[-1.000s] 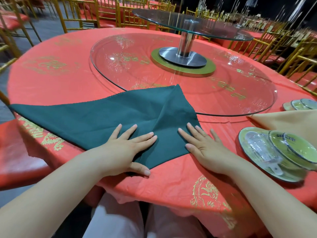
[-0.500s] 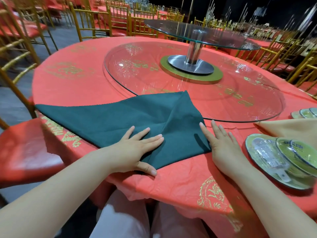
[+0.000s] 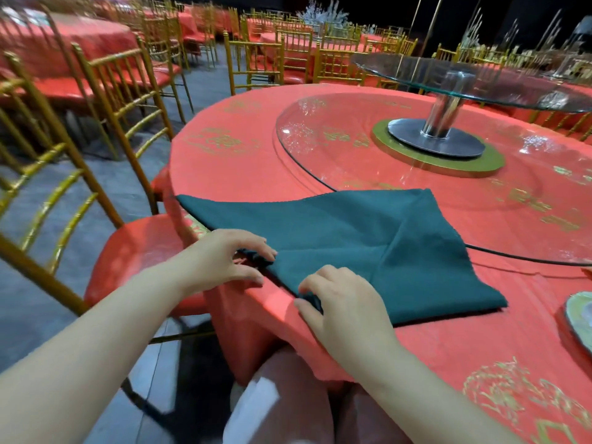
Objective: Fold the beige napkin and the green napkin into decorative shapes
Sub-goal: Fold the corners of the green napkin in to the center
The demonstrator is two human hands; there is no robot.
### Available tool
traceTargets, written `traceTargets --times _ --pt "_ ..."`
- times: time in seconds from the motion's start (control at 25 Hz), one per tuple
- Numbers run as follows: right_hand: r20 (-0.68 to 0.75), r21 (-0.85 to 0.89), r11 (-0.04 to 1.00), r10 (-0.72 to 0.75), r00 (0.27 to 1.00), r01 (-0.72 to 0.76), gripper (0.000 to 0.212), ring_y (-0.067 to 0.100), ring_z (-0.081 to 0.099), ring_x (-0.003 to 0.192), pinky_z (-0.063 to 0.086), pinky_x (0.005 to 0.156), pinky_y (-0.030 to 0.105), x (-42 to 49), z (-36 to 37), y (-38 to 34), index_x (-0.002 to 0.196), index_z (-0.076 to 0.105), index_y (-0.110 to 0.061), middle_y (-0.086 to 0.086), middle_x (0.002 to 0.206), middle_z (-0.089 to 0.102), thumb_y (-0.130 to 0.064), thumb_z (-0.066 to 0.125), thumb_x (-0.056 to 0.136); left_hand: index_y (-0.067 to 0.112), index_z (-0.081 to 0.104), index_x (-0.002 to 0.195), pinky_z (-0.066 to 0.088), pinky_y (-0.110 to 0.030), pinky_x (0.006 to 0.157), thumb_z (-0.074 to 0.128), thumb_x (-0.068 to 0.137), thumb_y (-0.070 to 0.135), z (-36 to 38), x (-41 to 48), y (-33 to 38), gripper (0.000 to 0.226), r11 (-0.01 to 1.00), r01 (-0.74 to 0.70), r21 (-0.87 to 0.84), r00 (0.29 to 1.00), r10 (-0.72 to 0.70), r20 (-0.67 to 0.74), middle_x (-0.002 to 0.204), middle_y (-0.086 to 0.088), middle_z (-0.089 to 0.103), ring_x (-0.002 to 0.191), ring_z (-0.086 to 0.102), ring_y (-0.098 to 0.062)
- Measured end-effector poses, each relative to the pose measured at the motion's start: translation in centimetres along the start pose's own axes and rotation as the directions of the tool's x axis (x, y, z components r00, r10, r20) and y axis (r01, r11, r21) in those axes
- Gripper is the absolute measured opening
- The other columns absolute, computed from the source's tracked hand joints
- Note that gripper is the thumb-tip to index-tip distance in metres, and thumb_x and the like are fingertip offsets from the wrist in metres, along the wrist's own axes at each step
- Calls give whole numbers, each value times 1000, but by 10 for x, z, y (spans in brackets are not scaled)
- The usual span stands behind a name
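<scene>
2 napkins on the to-do list, and I'd say we're not even halfway through number 1. The green napkin [image 3: 352, 238] lies flat on the red tabletop [image 3: 230, 174], close to the near edge. Its far corner laps onto the rim of the glass lazy Susan [image 3: 320, 133].

What looks done: the right side is already turned over into a flap, with a diagonal crease running down the middle. What isn't: the left side runs out in 1 long unfolded point toward the tabletop's left edge. So it's flat and lopsided, nothing decorative yet.

Both hands are on the napkin's near edge, close together but not touching. The left hand [image 3: 221, 261] has its fingers curled down onto the hem, thumb tucked near the tabletop edge, and looks to be nipping a bit of cloth. The right hand [image 3: 342, 306] is clearer, with dark fabric caught between thumb and forefinger. My guess is the near edge is about to be lifted for the next fold.

As for the beige napkin, I can't see it anywhere in this view, so no idea on that one. A green plate [image 3: 579, 318] pokes in at the right.
</scene>
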State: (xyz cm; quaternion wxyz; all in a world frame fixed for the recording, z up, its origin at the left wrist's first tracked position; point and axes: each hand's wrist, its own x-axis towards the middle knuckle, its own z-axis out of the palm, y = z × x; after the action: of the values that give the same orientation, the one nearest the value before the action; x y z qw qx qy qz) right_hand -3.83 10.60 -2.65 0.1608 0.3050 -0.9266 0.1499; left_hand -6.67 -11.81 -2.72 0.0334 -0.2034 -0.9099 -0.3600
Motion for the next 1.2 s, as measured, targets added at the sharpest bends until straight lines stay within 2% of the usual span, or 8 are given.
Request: traceTargets --times 0.24,0.44,0.64,0.72,0.84,0.92,1.08,1.2 --pt "-7 -139 990 14 1000 -15 20 19 47 47 41 47 28 5 12 -5 51 60 -22 -4 53 50 -23 56 71 30 72 87 46 -17 86 79 70 19 -7 7 -15 21 995 -13 97 1000 15 -20 84 42 60 96 61 1" --pt "214 224 946 185 959 -232 11 10 58 73 46 71 26 -2 -15 2 76 69 -25 -7 79 63 -29 61 83 25 74 89 41 -7 79 69 72 24 -21 0 -5 18 972 -99 212 994 85 75 88 17 67 90 57 4" --pt "310 330 905 163 937 -267 20 7 59 75 47 69 21 -27 -31 7 62 56 -37 -10 75 63 -32 66 79 31 70 87 40 -5 75 72 79 20 -53 -5 13 14 965 28 259 975 -83 207 86 22 65 87 55 9" --pt "277 304 922 154 949 -238 14 8 58 72 47 67 25 -32 -26 5 64 58 -33 -9 73 61 -40 61 76 32 67 83 44 -11 73 71 79 22 -58 3 20 12 966 70 250 956 -136 260 79 19 66 82 57 7" --pt "172 192 967 136 976 -169 30 6 54 64 44 59 22 -39 -17 -2 72 58 -28 -12 68 58 -57 51 65 39 63 73 47 -20 72 73 77 19 -57 26 30 23 951 20 310 937 -126 326 77 27 64 75 59 3" --pt "86 160 978 124 989 -137 25 7 54 57 39 52 20 -42 -11 -4 67 56 -28 -12 62 54 -53 52 65 37 66 74 48 -28 73 74 75 18 -57 44 38 20 926 -29 377 935 -108 339 75 20 65 72 59 -3" --pt "-85 346 911 269 959 -225 11 4 57 56 43 56 21 -48 -8 3 79 60 -30 -12 64 61 -38 62 71 23 70 87 47 -31 74 68 80 19 -50 85 60 8 850 -155 503 939 -32 343 78 10 62 75 56 -13" --pt "-127 428 856 375 918 -290 32 5 59 68 42 61 22 -52 -11 13 98 48 -40 -21 74 61 -34 67 73 24 68 92 44 -32 81 62 83 22 -27 120 77 11 773 -271 574 928 50 370 88 8 65 79 54 -15"
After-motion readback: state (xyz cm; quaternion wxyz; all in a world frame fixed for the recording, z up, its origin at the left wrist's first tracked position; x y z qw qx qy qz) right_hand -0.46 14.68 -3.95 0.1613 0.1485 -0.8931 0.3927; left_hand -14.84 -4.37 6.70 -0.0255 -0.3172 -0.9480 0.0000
